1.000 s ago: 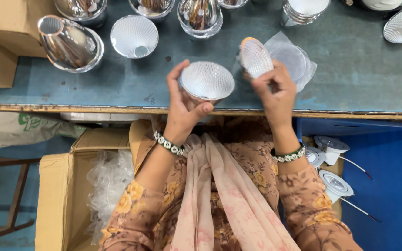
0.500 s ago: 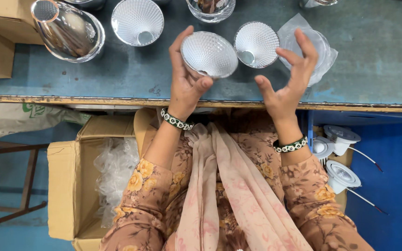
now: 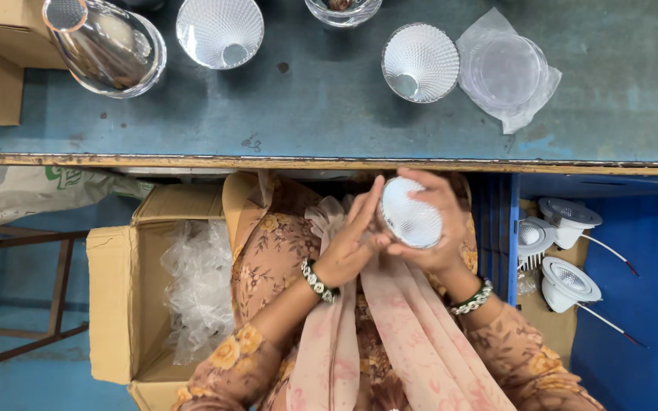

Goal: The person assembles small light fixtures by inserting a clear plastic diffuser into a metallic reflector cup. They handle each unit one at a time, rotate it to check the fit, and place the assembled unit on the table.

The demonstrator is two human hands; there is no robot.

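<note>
Both hands hold one small faceted silvery reflector cup (image 3: 411, 213) below the near edge of the worn blue-grey table (image 3: 329, 114), over the lap. The right hand (image 3: 436, 228) cups it from behind, fingers curled around its rim; the left hand (image 3: 352, 240) presses its fingers against the cup's left side, seemingly pinching the edge. On the table, far from the hands, a second faceted reflector (image 3: 420, 62) lies just beside a clear plastic bag (image 3: 508, 72). An open cardboard box (image 3: 146, 297) sits left
</note>
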